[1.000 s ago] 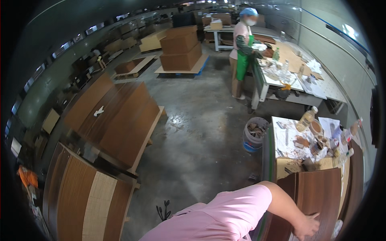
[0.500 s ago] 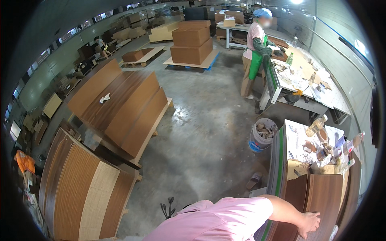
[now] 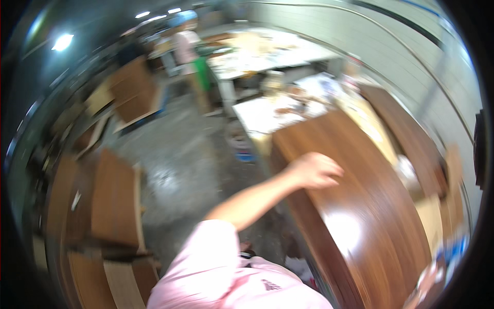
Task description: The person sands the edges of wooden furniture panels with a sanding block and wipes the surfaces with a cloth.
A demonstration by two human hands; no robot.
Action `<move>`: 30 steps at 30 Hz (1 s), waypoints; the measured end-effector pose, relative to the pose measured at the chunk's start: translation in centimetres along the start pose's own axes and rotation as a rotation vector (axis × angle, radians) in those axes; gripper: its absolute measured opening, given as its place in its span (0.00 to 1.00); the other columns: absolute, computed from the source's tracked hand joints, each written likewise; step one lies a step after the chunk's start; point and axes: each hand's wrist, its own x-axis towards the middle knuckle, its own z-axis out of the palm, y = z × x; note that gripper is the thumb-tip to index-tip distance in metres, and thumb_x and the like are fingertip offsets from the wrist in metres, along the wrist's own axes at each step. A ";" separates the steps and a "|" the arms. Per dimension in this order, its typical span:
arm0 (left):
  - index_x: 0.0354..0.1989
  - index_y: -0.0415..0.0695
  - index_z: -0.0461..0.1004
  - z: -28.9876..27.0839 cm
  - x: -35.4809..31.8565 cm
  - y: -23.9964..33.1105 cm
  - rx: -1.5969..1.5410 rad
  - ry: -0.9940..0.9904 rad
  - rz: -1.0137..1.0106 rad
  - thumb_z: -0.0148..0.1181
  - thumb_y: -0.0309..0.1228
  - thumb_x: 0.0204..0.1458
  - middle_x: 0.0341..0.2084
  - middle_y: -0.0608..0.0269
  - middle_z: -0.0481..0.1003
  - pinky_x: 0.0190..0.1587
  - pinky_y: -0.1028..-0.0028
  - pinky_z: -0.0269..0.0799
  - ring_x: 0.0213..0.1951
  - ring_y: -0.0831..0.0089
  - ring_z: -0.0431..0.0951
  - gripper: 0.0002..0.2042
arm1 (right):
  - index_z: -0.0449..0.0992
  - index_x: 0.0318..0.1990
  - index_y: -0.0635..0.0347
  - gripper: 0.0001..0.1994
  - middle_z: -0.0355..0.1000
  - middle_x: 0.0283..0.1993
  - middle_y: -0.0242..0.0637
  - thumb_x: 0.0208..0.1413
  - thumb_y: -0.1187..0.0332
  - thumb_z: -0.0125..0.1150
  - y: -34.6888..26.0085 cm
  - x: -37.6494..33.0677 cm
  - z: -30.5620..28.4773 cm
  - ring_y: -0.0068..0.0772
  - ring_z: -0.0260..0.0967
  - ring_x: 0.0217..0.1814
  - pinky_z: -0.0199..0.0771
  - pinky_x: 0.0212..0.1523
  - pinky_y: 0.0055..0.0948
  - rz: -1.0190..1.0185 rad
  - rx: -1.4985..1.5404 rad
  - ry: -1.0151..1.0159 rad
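Note:
A long brown wood-grain panel point(image 3: 370, 216) lies on the workbench on my right, its top glossy with reflected light. My left hand point(image 3: 316, 171) is over its near-left part, fingers curled inward and blurred; what they hold, if anything, is hidden. The panel's left edge shows dark brown boards beneath it. At the lower right, my right hand point(image 3: 424, 286) is at the panel's right edge, fingers closed about something whitish that blur keeps me from naming. A narrower brown board point(image 3: 404, 139) lies beyond the panel, beside the wall.
Bottles and scraps crowd a white surface point(image 3: 303, 100) beyond the panel. A co-worker in a green apron point(image 3: 200, 74) stands at a farther table point(image 3: 272, 61). A bucket point(image 3: 242, 147) stands on the floor by the bench. Stacked brown panels point(image 3: 116, 206) stand at left.
My view has swung right, toward the bench, and more of the panel now shows. My left hand's fingers, formerly spread on the panel, are curled. My right hand has come into view.

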 end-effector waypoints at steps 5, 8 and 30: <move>0.41 0.42 0.82 0.8 -0.1 3.0 0.245 0.176 -0.409 0.65 0.34 0.52 0.43 0.56 0.81 0.54 0.64 0.73 0.48 0.58 0.80 0.11 | 0.70 0.64 0.46 0.30 0.70 0.63 0.48 0.61 0.39 0.48 0.4 -0.8 -4.0 0.52 0.66 0.66 0.64 0.64 0.47 0.528 -0.109 -0.004; 0.46 0.36 0.79 3.2 -3.5 6.2 0.027 0.567 -0.769 0.55 0.27 0.63 0.46 0.55 0.80 0.53 0.69 0.72 0.49 0.68 0.79 0.10 | 0.80 0.51 0.49 0.26 0.77 0.53 0.48 0.56 0.41 0.52 4.1 -0.2 -5.7 0.57 0.73 0.56 0.71 0.56 0.51 0.575 -0.166 0.046; 0.36 0.45 0.65 12.2 -4.9 22.8 -0.859 0.604 -1.221 0.58 0.36 0.63 0.29 0.61 0.76 0.31 0.71 0.79 0.29 0.71 0.81 0.11 | 0.73 0.17 0.66 0.20 0.66 0.15 0.30 0.53 0.59 0.57 11.2 -1.1 -1.9 0.22 0.61 0.16 0.56 0.19 0.34 0.505 0.518 -0.116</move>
